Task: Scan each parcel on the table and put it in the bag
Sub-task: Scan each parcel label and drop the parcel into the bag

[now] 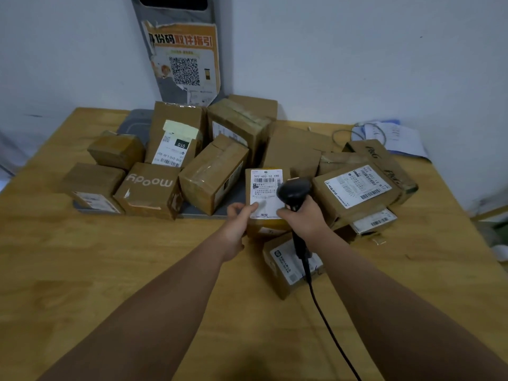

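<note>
Just below the right hand (pixel 305 219), a small labelled parcel (pixel 286 264) lay on the wooden table (pixel 110 270), with the black cable (pixel 324 314) trailing across it. The right hand was wrapped round the handle of the scanner (pixel 293 191), whose head sat over the label. The left hand (pixel 237 220) pinched the held parcel (pixel 265 185) at its lower left edge, thumb on the white label. Beyond the grip the boxes were crowded: Moody box (pixel 149 188) to the left, flat labelled box (pixel 357 188) to the right.
</note>
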A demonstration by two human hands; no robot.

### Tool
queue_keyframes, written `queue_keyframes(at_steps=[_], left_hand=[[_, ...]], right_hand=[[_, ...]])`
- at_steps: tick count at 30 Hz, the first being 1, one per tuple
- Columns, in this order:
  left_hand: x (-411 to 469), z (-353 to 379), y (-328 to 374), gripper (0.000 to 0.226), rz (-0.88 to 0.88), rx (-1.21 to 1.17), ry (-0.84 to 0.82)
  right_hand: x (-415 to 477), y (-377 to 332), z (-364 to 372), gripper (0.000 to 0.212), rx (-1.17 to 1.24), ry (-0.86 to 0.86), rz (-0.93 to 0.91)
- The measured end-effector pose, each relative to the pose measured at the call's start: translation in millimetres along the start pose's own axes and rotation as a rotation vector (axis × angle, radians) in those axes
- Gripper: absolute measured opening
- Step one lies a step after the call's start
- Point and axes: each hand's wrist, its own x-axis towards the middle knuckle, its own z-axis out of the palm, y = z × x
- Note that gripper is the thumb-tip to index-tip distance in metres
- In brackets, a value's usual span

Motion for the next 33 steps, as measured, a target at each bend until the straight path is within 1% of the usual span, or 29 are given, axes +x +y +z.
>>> queue_keyframes(at_steps=[2, 5, 8, 11, 14, 16, 19, 20, 23, 26, 30, 32, 33], left_hand=[[-8, 8, 2, 0.041, 0.081, -0.012, 0.084], [-22, 9, 12, 0.029, 0.182, 0.023, 0.176], [-43, 11, 25, 0.023, 0.252, 0.073, 0.198], [-68, 19, 32, 0.022, 0.318, 0.079, 0.208], [-96, 28, 36, 0.024, 0.363, 0.066, 0.200], [-118, 32, 38, 0.032, 0.364, 0.046, 0.195], [-147, 33, 39, 0.055, 0.366, -0.006, 0.235], [-154, 30, 39, 0.058, 0.366, -0.011, 0.243], [-175, 23, 35, 0.049, 0.341, -0.009, 0.261], [-195, 14, 23, 0.029, 0.328, 0.012, 0.288], [-216, -8, -3, 0.028, 0.326, 0.113, 0.281], [-222, -19, -18, 0.027, 0.338, 0.102, 0.319], [-226, -24, -26, 0.026, 0.348, 0.088, 0.334]], right_hand=[[-7, 0, -6, 0.038, 0.088, -0.020, -0.033], [-21, -1, -14, 0.034, 0.178, -0.062, -0.096], [-35, -6, -21, 0.034, 0.204, -0.057, -0.157], [-49, -11, -33, 0.038, 0.216, -0.058, -0.201], [-64, -17, -52, 0.035, 0.231, -0.064, -0.251], [-77, -22, -60, 0.036, 0.239, -0.098, -0.300], [-96, -29, -68, 0.042, 0.251, -0.138, -0.355], [-101, -31, -68, 0.044, 0.251, -0.152, -0.376], [-117, -32, -69, 0.041, 0.278, -0.204, -0.418], [-129, -26, -66, 0.041, 0.262, -0.231, -0.440], [-143, -19, -55, 0.044, 0.137, -0.210, -0.451], [-155, -18, -47, 0.039, 0.090, -0.206, -0.424], [-162, -17, -43, 0.036, 0.096, -0.232, -0.397]])
